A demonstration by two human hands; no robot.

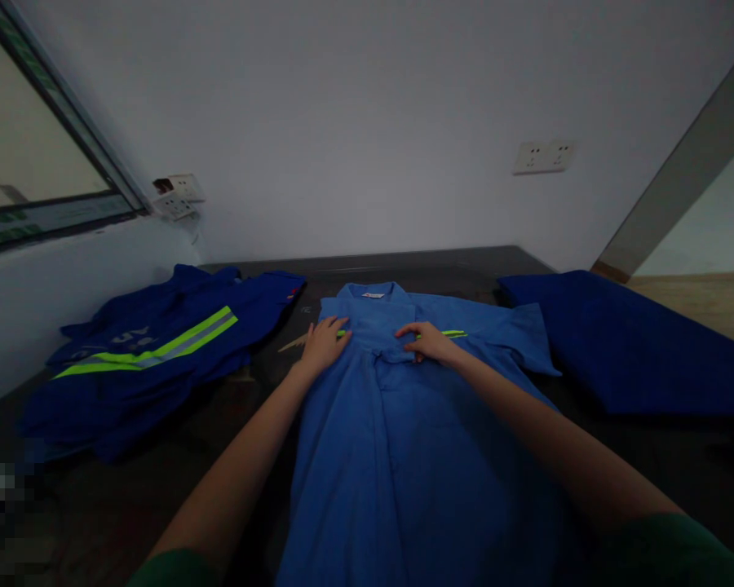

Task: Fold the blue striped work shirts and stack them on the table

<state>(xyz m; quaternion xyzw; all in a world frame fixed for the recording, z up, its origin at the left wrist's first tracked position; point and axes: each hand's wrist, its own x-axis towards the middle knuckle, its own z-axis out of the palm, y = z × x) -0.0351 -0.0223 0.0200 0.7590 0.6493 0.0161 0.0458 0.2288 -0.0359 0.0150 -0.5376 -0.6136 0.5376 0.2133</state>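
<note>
A light blue work jacket [440, 440] lies spread before me, its collar with a small label at the far end. Its left sleeve is folded in or hidden; the right sleeve [529, 334] stretches out sideways. My left hand [325, 342] rests on the jacket's left edge at chest height, fingers apart over a yellow-green strip. On the other side of the chest, my right hand [426, 341] touches the cloth with bent fingers, thumb and forefinger apart. Another yellow-green strip shows beside it. Between the hands, the cloth is bunched in a small fold.
A dark blue garment [159, 359] with a yellow-green and grey reflective band lies crumpled at left. At right is a flat, dark blue folded cloth [624, 342]. All lie on a dark table [465, 259] against a wall with sockets [543, 156]. A window [37, 122] is at upper left.
</note>
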